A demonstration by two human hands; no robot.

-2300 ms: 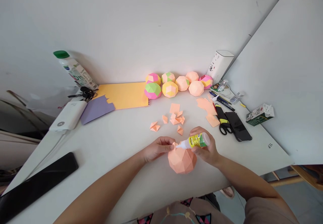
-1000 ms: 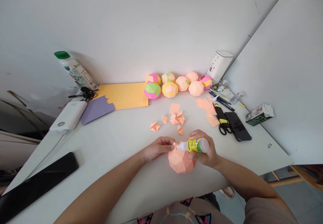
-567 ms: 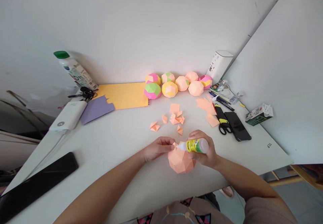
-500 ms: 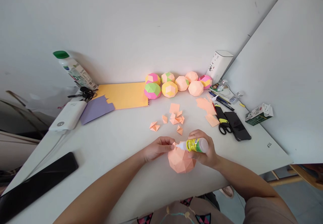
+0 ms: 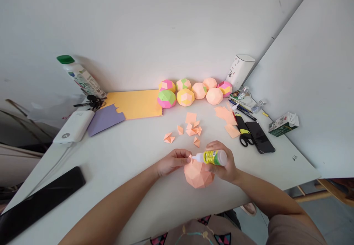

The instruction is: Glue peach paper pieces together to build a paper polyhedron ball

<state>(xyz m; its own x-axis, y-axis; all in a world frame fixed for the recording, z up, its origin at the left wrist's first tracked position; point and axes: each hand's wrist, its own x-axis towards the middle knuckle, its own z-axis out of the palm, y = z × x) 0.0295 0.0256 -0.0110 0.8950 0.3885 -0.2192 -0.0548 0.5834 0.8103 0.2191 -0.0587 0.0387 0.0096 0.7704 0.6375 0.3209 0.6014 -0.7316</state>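
A white tabletop [image 5: 143,143] is seen beneath everything, and on its far side a yellow sheet [image 5: 138,103] is laid flat. A cluster of finished-looking paper balls [image 5: 185,97] is set along the far wall, to the right of the sheet.

At the near side, the barrel of a labelled squeeze bottle [image 5: 212,157] is wrapped by the right hand [image 5: 228,168], and the bottle is held almost level. It was tilted more about two seconds ago; its base has since been lowered a little, while the nozzle end has been kept at nearly the same spot. The left hand [image 5: 173,163] is closed narrowly, thumb against fingers, at the far left edge of the peach paper ball [image 5: 198,175], which is rested near the middle of the table's near edge and has hardly been shifted.

From this it is judged that one joint is being worked. Small folded pieces [image 5: 190,131] are left lying farther off. The nozzle [image 5: 197,158] is aimed left at a pointed flap [image 5: 190,158]; whether glue is being released cannot be told.
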